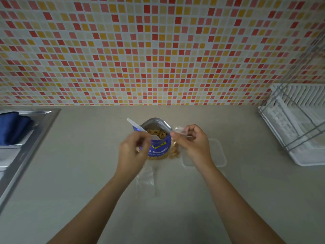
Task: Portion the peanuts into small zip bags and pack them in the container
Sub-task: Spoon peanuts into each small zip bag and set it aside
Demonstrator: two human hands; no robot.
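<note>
The peanut bag [157, 138] stands open on the counter [88, 173], between the two hands, its mouth spread wide and nuts showing inside. A white plastic spoon [140, 128] leans into that mouth: its bowl sits at the near lip of the bag, just above the left hand [132, 152], and its handle sticks up and away to the far left. The left hand is curled at the bag's left edge, and its fingers seem to pinch the spoon low on the handle, though blur makes the exact grip hard to tell.

The right hand [192, 144] is closed on the top of a small zip bag [175, 147], holding it up by the rim just beside the right edge of the peanut bag. That small bag hangs below the fingers and already has a fair lot of peanuts in it, so I judge this portion is being filled or is close to done; whether its strip is sealed I cannot tell.

Under and just beyond the right hand lies a clear container [218, 155], flat on the counter. No packed bags show inside it, so the packing looks not yet begun. Nearer the person, below the left hand, one or more empty zip bags [146, 180] lie flat, still to be filled.

Further out, a sink [26, 138] sits well to the left of the left hand, and a white dish rack [295, 124] well to the right of the right hand.
</note>
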